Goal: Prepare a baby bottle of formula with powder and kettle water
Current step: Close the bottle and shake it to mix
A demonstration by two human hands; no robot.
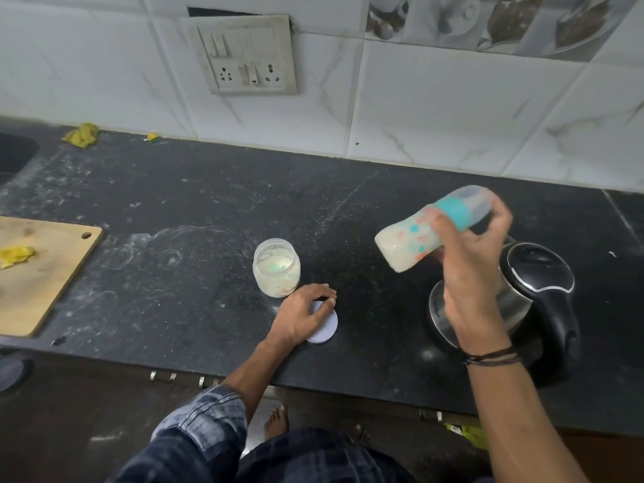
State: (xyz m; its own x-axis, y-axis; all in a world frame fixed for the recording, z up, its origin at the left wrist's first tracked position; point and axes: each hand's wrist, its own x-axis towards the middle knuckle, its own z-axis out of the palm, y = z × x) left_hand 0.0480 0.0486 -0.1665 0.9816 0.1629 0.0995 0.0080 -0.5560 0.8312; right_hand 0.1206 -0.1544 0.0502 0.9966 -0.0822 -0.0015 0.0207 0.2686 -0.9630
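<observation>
Right hand (467,245): raised above the bench, fingers wrapped around a baby bottle (414,238) at its teal collar; bottle tilted, clear cap far-right, base near-left, blurred; translucent body with teal and orange print, milky liquid inside. Dark cord bands on the wrist.

Left hand (306,313): flat, fingers spread over a round white lid (329,329) lying on the bench.

Powder jar (276,267): clear plastic, open, upright, just beyond the lid; pale powder within.

Kettle (522,301): steel body, black lid and handle, right of the lid; lettering unreadable.

Bench (195,210): dark speckled stone, dusted white. Wooden cutting board (41,273) far left.
</observation>
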